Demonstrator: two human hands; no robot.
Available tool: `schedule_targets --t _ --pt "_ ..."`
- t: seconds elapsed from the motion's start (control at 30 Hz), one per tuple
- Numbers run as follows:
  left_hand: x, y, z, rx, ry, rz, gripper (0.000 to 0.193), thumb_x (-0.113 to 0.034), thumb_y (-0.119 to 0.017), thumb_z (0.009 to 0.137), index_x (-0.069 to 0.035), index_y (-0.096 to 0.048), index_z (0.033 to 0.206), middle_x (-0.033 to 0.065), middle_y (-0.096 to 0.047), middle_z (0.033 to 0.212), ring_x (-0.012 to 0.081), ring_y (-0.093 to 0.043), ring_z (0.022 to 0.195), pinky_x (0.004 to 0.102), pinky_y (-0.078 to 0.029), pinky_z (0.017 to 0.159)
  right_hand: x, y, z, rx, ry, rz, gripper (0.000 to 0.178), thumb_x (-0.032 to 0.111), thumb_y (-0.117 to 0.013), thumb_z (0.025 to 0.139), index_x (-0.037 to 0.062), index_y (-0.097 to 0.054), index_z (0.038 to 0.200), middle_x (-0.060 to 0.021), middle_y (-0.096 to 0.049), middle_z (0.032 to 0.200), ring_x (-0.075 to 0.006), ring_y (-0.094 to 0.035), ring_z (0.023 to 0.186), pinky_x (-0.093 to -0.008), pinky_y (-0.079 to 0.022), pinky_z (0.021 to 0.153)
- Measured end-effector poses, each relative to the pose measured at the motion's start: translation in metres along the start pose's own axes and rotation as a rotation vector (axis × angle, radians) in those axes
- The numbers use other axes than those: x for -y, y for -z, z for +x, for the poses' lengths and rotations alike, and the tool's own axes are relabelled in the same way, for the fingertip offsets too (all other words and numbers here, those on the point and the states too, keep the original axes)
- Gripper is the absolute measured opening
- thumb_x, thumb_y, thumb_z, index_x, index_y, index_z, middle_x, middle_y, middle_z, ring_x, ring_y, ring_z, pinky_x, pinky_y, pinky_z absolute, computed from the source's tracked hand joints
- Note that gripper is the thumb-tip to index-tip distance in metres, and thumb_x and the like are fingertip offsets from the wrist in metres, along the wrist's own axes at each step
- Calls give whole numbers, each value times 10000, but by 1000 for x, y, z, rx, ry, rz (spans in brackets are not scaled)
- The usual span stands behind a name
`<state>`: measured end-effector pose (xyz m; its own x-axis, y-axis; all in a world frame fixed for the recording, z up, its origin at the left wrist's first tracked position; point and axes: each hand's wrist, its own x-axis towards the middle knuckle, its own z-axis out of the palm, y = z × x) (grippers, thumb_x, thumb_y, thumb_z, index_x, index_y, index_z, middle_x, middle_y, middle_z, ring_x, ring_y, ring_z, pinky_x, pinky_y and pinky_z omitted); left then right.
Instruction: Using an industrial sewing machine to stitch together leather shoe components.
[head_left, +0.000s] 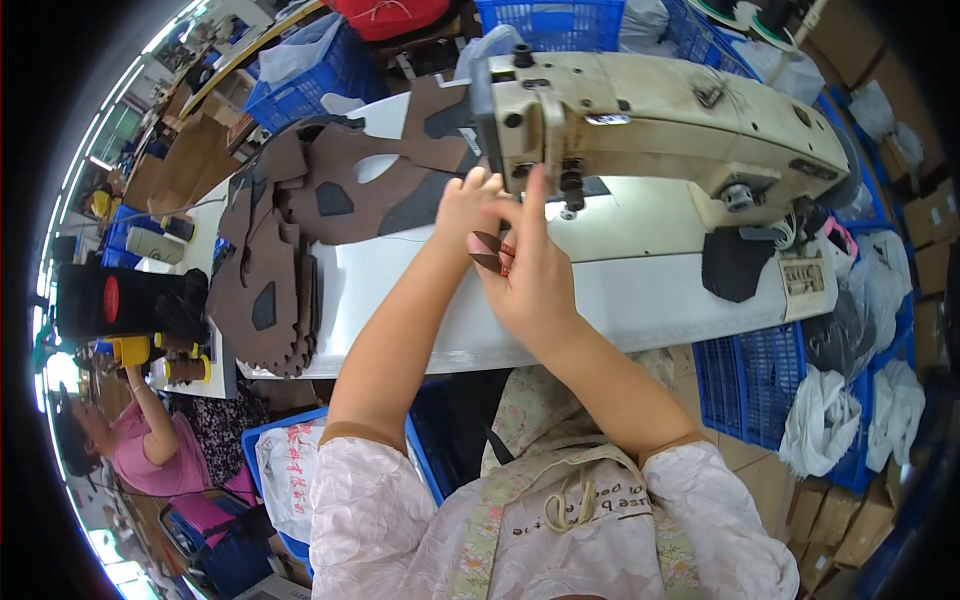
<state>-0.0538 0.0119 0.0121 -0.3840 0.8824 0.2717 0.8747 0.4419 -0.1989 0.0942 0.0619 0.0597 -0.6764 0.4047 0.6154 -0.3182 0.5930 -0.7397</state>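
Beside the needle end of a cream sewing machine (640,120), my two hands come close together. My right hand (535,285) is closed around small thread snips (488,252), dark-bladed with reddish handles, while its index finger points up toward the machine head. My left hand (465,212) lies just left of it, fingers curled at the edge of the brown cut pieces (375,195). Whatever its fingertips grip is hidden. Dark patches show on the brown pieces, which spread over the white table (400,310) and hang in a scalloped stack at its left end.
A black scrap (738,265) lies right of the machine bed. Blue crates (750,385) holding plastic bags stand below the table's right side, and another blue crate (315,75) stands behind. Thread spools (185,370) sit at left, near a person in pink (160,450).
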Motion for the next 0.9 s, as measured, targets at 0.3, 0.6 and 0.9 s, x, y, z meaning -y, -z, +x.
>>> schedule_targets --t 0.3,0.6,0.9 --pt "11 -10 -5 5 9 -127 322 -295 -602 812 -165 -706 1087 -12 -639 1226 175 -540 1072 347 -415 721 -6 -22 29 -135 30 591 597 112 -588 943 -14 -243 1414 -130 -580 1118 -83 -512 707 -208 -431 616" --pt "13 -8 -3 -11 31 -33 255 -160 -591 791 -183 -689 1024 -25 -604 1165 191 -518 1125 347 -423 806 -39 38 16 121 335 -139 230 131 -765 766 44 -606 907 -41 -638 736 -146 -552 516 -274 -458 499" --pt "41 -47 14 -260 233 -110 395 -94 -589 757 -206 -713 1115 7 -616 1273 243 -527 1139 397 -433 923 -30 7 -28 467 -535 422 346 369 -538 990 43 -470 1084 -42 -562 693 -70 -475 548 -231 -376 479"
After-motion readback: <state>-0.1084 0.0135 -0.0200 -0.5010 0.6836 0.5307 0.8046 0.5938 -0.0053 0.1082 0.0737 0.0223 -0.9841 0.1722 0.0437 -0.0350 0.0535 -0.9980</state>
